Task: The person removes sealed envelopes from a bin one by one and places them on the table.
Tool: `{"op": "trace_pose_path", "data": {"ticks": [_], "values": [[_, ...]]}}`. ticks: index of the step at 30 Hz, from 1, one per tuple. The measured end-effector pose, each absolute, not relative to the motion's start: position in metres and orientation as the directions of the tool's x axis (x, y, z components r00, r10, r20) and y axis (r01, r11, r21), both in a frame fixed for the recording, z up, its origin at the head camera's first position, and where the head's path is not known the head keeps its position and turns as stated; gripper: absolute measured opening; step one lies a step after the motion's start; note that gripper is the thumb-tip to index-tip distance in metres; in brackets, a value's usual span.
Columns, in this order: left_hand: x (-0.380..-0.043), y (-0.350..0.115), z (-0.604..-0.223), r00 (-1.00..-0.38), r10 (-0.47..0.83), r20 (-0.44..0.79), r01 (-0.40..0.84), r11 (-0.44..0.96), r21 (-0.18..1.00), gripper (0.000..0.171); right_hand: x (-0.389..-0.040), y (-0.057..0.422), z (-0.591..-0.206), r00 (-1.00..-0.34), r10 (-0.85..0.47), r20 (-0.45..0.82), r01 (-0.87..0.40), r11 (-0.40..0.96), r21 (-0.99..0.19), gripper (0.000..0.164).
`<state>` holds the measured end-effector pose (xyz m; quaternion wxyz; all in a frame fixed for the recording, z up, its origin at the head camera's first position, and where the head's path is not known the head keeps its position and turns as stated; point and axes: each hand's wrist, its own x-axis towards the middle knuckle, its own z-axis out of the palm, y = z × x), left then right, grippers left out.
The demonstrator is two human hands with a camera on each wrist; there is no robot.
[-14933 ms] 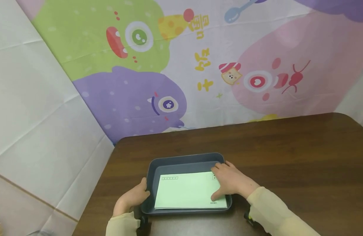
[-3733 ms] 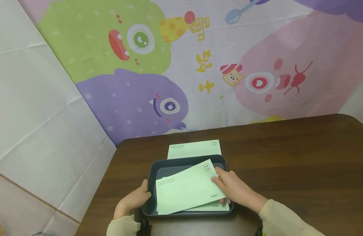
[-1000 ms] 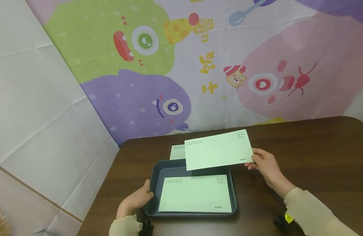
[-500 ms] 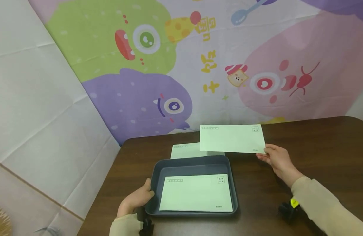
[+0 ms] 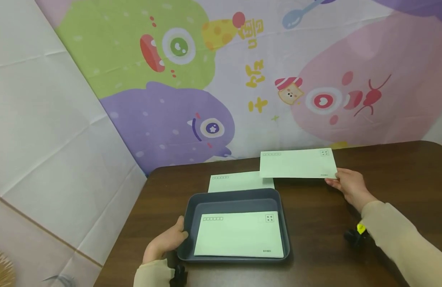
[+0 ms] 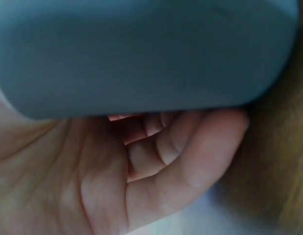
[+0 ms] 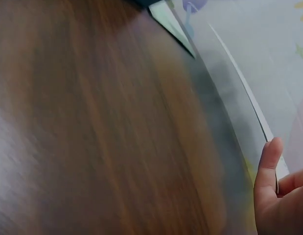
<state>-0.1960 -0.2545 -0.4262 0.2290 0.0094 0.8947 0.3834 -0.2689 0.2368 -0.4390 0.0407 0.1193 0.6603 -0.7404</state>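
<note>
My right hand pinches a pale green envelope by its lower right corner, thumb on the printed face. The envelope is raised above the table's back part, its left end overlapping another envelope that lies behind the tray. In the right wrist view the pinched envelope shows edge-on, clear of the tabletop. My left hand holds the left side of a dark grey rectangular tray; the left wrist view has its fingers bent against the tray wall. A stack of envelopes lies in the tray.
The dark brown wooden table reaches a cartoon-printed cloth at the back. A white panel stands on the left. Black wrist straps show at both sleeves.
My right hand has carried the envelope out of the tray, then back and to the right. One envelope has come to lie behind the tray. The left hand stays at the tray's left side.
</note>
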Motion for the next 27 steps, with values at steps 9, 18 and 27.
{"op": "trace_pose_path", "data": {"ticks": [9, 18, 27], "values": [[-0.196, -0.255, -0.425, -0.893, 0.195, -0.405, -0.159, 0.707, 0.69, 0.066, -0.281, 0.25, -0.437, -0.956, 0.123, -0.265, 0.25, -0.12, -0.961, 0.053], [-0.197, -0.256, -0.425, -0.88, 0.189, -0.437, -0.196, 0.693, 0.694, 0.065, -0.282, 0.257, -0.438, -0.929, 0.18, -0.323, 0.315, -0.071, -0.946, 0.053], [-0.197, -0.256, -0.426, -0.881, 0.188, -0.434, -0.194, 0.694, 0.694, 0.066, -0.282, 0.259, -0.44, -0.931, 0.17, -0.324, 0.289, -0.204, -0.936, 0.058]]}}
